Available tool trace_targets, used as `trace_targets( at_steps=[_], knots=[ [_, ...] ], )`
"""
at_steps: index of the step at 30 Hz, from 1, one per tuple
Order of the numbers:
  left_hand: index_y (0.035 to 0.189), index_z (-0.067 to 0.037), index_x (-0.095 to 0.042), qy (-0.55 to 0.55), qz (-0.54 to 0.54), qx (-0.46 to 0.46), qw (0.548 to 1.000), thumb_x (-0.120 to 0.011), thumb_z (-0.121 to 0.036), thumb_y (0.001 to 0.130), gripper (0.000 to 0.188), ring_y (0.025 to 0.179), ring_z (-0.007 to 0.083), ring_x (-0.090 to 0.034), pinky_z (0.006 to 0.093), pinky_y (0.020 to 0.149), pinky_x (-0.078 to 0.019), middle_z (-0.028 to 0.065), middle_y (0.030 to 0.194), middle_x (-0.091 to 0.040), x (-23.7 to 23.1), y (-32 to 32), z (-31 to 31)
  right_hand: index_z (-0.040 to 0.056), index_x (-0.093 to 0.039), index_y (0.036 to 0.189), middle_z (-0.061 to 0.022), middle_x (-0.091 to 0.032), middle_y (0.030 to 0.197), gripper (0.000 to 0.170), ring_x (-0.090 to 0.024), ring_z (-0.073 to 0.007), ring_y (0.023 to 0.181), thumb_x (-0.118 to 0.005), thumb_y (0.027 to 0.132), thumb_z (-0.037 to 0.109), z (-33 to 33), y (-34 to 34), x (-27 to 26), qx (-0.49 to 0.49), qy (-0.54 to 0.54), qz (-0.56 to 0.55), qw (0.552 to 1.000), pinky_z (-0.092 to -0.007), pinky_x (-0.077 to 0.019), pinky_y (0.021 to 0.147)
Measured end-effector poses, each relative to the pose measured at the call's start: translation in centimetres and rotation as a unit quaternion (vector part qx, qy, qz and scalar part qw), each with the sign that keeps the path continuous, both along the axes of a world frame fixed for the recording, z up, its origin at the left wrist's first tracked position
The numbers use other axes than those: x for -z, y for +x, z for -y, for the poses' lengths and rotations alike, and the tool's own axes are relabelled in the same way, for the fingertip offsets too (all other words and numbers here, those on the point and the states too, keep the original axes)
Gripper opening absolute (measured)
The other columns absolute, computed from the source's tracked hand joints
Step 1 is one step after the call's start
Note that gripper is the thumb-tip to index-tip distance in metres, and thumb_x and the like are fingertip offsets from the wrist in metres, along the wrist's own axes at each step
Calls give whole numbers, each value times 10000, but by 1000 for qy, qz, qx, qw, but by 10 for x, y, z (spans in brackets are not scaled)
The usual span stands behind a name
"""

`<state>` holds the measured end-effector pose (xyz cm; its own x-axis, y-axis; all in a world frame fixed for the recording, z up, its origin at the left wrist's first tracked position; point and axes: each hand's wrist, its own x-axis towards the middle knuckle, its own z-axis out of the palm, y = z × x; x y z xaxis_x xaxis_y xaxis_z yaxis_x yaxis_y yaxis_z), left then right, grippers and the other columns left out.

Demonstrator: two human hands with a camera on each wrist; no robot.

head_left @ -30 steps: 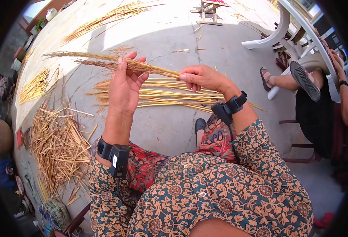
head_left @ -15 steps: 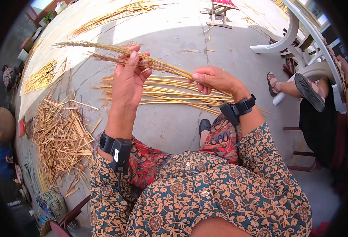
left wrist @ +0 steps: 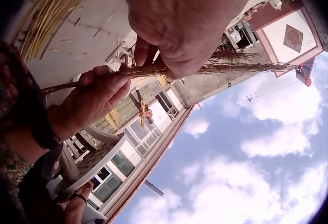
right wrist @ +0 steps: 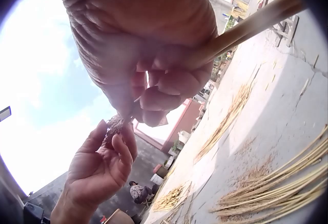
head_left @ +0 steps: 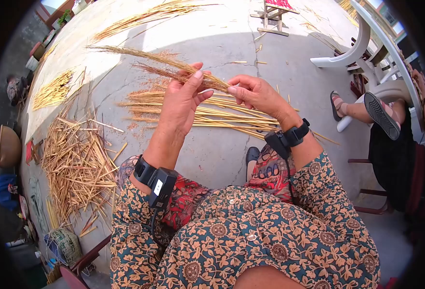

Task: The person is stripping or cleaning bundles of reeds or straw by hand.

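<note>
A few dry grass stalks with feathery seed heads [head_left: 147, 54], like broom sorghum, stretch across both hands above the ground. My left hand [head_left: 179, 103] holds them at the base of the heads, thumb on top and fingers beneath. Close to its right, my right hand [head_left: 260, 98] pinches the stalks between thumb and fingers. In the right wrist view, the bare stalks [right wrist: 251, 27] run out past the right palm. The left wrist view has the brushy heads [left wrist: 225, 66] sticking out beyond the left hand [left wrist: 189, 19]. Below the hands, more long stalks [head_left: 232, 118] lie in a row.
A heap of short cut straw pieces [head_left: 77, 161] lies at left, with a small sunlit bundle [head_left: 53, 91] above it. Farther off are a long stalk pile [head_left: 150, 19] and a wooden stool [head_left: 272, 19]. Another person's foot [head_left: 382, 115] is by a white chair [head_left: 340, 60] at right.
My left hand has moved right, closer to the right hand, and its spread fingers have drawn in around the stalks. The seed heads have shifted right with it.
</note>
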<state>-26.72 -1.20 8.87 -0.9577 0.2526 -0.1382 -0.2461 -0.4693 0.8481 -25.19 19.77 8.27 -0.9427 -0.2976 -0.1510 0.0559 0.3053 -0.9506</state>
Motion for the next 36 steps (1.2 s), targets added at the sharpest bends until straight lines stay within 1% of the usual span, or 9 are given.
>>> trace_targets(
  at_steps=[17,21,23,25,27,28,31,32,36],
  knots=[
    [1060,-64,-569,-39,-7,-36,999,-604,-195,924,191,888,207,-653,280,730,-549,73,1025,-637,4,-3,1,88,-622,1018,44,-558,712,277,-493,-18,574,-594,928,349,-6,0,2,21,-5,-4,1000,-164,-421,514],
    [961,-59,-595,-211,34,2,977,-630,-263,908,213,755,143,-636,241,633,-525,69,961,-629,-9,-4,7,87,-644,986,24,-568,677,259,-506,-56,571,-627,906,333,-7,-1,6,81,100,-98,987,-215,-423,519],
    [899,-60,-606,-330,20,95,939,-641,-302,901,244,672,107,-605,223,586,-501,62,924,-621,-15,-8,21,91,-653,975,-2,-580,658,242,-519,-88,567,-642,893,319,-8,-3,11,104,178,-199,958,-249,-426,522],
    [913,-53,-633,-419,-163,-62,891,-659,-217,879,169,663,96,-567,227,572,-460,35,861,-598,-16,-3,16,99,-656,969,-33,-584,655,222,-527,-116,566,-648,884,304,-9,-2,12,116,211,-229,943,-268,-427,532],
    [965,-73,-640,-500,-392,-184,750,-670,-152,852,141,690,132,-594,244,559,-463,42,860,-593,-13,-1,16,107,-657,965,-54,-598,671,211,-545,-148,573,-650,878,299,-5,1,13,113,234,-251,933,-284,-436,543],
    [1007,-116,-652,-515,-458,-219,691,-694,-115,802,209,780,181,-589,284,639,-455,48,864,-572,-12,-5,17,112,-656,964,-60,-610,687,209,-559,-166,580,-648,877,302,-4,1,14,104,241,-262,929,-289,-445,550],
    [1063,-125,-663,-592,-536,-206,566,-714,-121,792,275,823,185,-560,319,761,-431,48,929,-575,-15,-7,16,121,-653,952,-67,-641,736,214,-603,-214,625,-636,877,321,2,0,18,79,259,-292,917,-315,-473,580],
    [1039,-122,-664,-621,-515,-174,565,-708,-123,786,257,857,221,-556,352,814,-408,53,923,-569,-17,-4,11,123,-651,946,-67,-651,752,218,-618,-228,643,-631,878,329,0,0,18,78,274,-297,912,-325,-483,591],
    [906,-104,-635,-635,-515,-105,566,-668,-128,804,111,833,244,-550,369,738,-424,50,863,-544,-14,-11,6,159,-644,944,-56,-667,823,201,-644,-271,761,-607,878,345,-7,-1,24,56,271,-289,916,-375,-511,660]
  ],
)
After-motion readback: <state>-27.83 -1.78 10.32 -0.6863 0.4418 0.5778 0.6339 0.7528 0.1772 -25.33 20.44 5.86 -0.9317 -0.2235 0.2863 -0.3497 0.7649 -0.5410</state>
